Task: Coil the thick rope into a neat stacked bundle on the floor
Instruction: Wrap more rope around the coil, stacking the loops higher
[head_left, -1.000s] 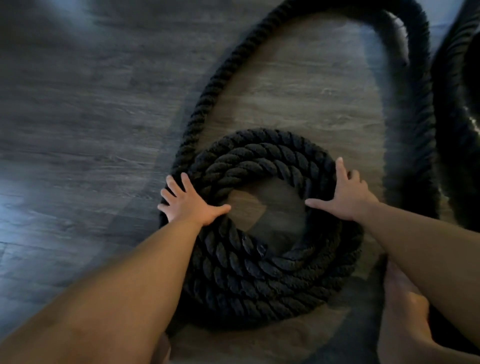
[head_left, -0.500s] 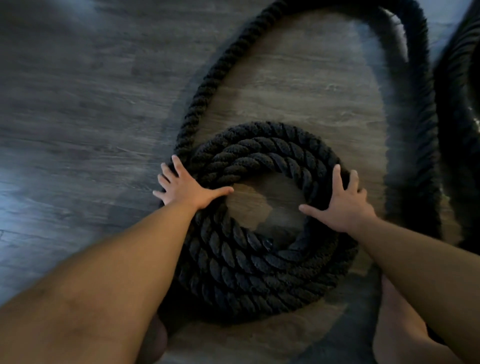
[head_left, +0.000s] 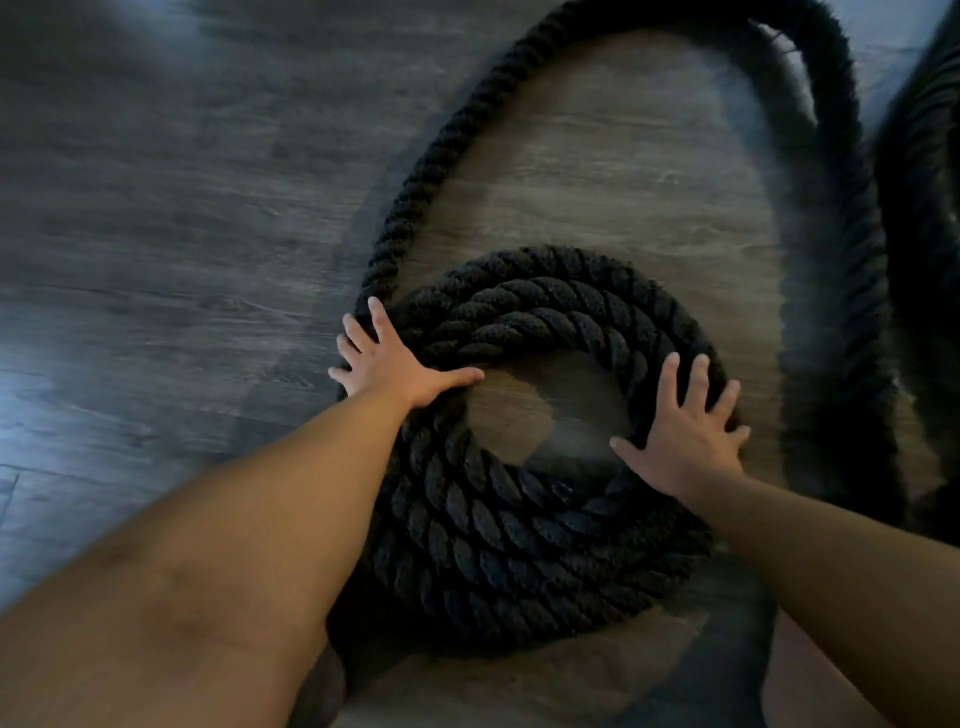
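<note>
A thick black twisted rope (head_left: 519, 519) lies coiled in a round stacked bundle on the grey wood-grain plank floor (head_left: 156, 234), near the middle of the view, with a patch of bare floor showing through the hole at its centre. The person's left hand (head_left: 389, 366) rests flat on the left side of the coil, fingers spread and the thumb pointing right toward the hole; its outer fingers hang over the coil's left edge. The right hand (head_left: 685, 436) lies flat on the right side of the coil, also spread wide, with the fingers pointing to the far side and the thumb reaching left over the inner edge. Both bare forearms stretch in from the near edge. From the coil's far left side, the loose rope runs away, arcs to the right along the far edge, and comes back down the right side.
</note>
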